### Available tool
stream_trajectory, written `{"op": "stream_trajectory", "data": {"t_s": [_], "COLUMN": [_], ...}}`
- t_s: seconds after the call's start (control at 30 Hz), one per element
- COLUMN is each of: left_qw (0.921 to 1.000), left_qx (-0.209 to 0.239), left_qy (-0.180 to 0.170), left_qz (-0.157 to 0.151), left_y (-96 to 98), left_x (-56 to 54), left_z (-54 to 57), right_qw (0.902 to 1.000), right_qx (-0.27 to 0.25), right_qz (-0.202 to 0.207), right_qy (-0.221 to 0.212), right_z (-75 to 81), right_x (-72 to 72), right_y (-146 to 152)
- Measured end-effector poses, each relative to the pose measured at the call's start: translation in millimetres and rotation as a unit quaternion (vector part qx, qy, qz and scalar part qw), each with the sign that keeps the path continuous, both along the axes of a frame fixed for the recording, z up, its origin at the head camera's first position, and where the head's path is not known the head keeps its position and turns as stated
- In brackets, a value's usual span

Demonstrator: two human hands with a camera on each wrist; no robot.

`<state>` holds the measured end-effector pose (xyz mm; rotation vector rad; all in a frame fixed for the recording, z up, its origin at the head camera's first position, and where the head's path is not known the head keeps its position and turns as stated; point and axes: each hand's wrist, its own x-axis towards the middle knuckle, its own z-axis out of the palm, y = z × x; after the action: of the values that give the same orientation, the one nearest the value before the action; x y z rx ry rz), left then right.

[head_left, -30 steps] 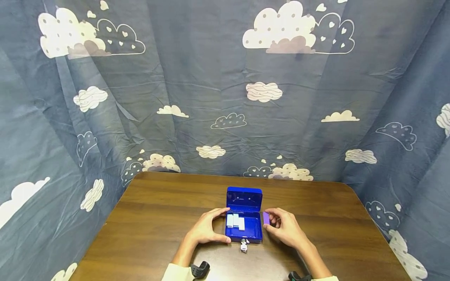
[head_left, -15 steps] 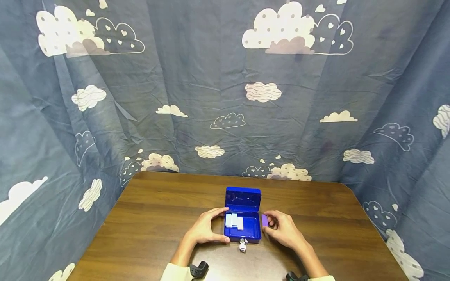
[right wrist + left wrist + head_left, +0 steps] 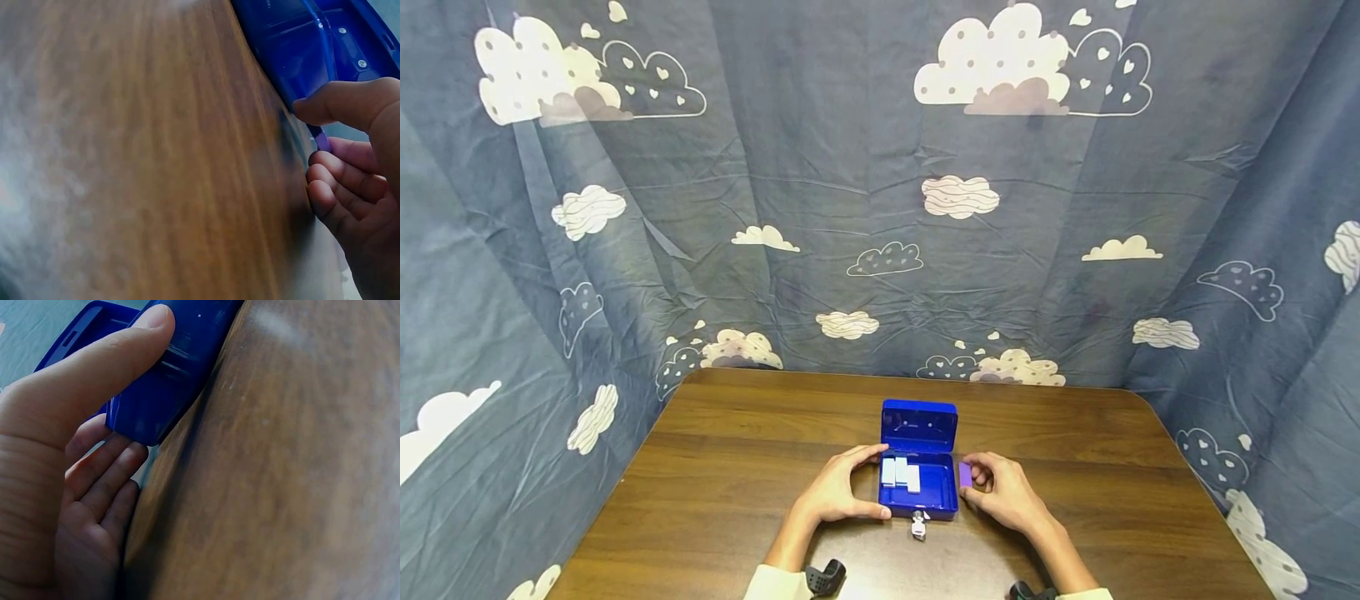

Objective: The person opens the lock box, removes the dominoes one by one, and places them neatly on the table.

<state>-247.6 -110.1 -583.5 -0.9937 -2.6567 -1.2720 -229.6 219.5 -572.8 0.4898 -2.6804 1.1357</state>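
Note:
A blue box point(image 3: 938, 483) lies on the table with its lid point(image 3: 919, 427) raised at the back. Several whitish blocks point(image 3: 900, 471) sit in its left half. My left hand point(image 3: 835, 490) holds the box's left side, thumb at the front corner and index finger at the back; the left wrist view has the thumb lying along the blue wall. Beside the box's right wall, my right hand point(image 3: 1006, 493) pinches a flat purple block point(image 3: 965, 475). Only the edge of that purple block point(image 3: 322, 139) shows in the right wrist view, partly hidden by the fingers.
A small silver lock or key piece point(image 3: 919, 525) hangs at the box's front edge. The brown wooden table point(image 3: 730, 467) stretches out on both sides. Behind it hangs a grey-blue curtain point(image 3: 820, 167) with cloud prints.
The right hand and the purple block have shifted slightly toward the front along the box's right wall. The left hand keeps its hold; the box and whitish blocks look the same.

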Motion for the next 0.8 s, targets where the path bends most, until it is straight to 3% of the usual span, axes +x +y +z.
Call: {"op": "stream_trajectory", "data": {"t_s": [0.8], "left_qw": [1.0000], "left_qx": [-0.006], "left_qy": [0.002], "left_qz": [0.002], "left_y": [-0.2], "left_x": [-1.9], "left_z": [-0.5], "right_qw": [0.9983], "right_qx": [-0.011], "right_qz": [0.035], "right_qy": [0.044], "right_z": [-13.4], "right_x": [-4.0], "right_y": [6.9]}}
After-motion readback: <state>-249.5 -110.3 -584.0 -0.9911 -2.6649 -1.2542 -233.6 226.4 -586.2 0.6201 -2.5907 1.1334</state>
